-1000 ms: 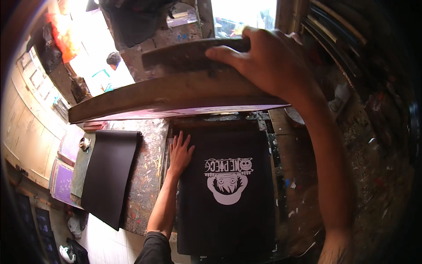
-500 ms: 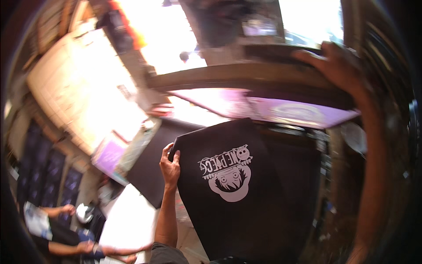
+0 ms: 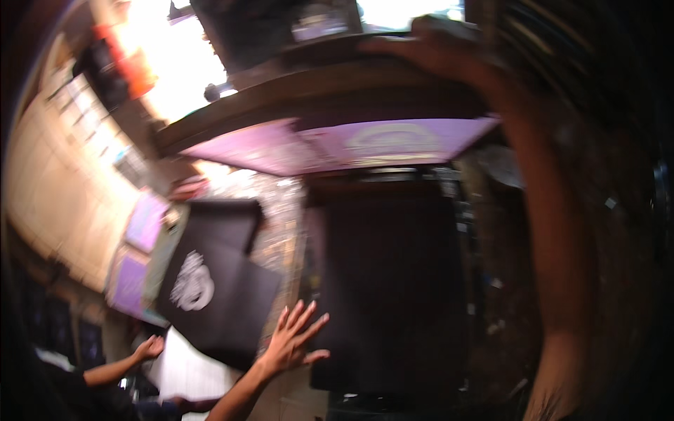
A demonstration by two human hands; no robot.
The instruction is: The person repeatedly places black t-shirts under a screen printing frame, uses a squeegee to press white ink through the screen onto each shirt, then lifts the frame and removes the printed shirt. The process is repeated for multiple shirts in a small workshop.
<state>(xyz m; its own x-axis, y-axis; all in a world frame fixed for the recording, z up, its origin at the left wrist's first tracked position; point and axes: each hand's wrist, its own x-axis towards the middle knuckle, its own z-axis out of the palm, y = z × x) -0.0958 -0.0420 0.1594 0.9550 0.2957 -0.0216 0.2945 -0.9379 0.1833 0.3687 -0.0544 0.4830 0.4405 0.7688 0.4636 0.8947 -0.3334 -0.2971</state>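
Observation:
My left hand (image 3: 295, 340) is open, fingers spread, over the left edge of a dark sheet (image 3: 393, 281) lying flat before me; whether it touches the sheet I cannot tell. At the top, my right hand (image 3: 439, 49) grips the upper edge of a screen-printing frame (image 3: 337, 91), which is tilted up with its purple mesh (image 3: 407, 137) facing me. To the left lies a black printed piece (image 3: 225, 302) with a white figure on it, partly overlapped by a curled black flap. Blur softens the right hand's fingers.
At lower left, another person's hand (image 3: 149, 347) is near a white sheet (image 3: 189, 372). Purple panels (image 3: 130, 284) stand by a large pale board (image 3: 63, 182). Something orange (image 3: 130, 63) hangs at the bright opening. A round pale container (image 3: 500, 166) sits right of the frame.
My left hand has let go of the printed black piece, which now lies at left, and is over the dark sheet. My view has shifted right; my right hand still holds the frame.

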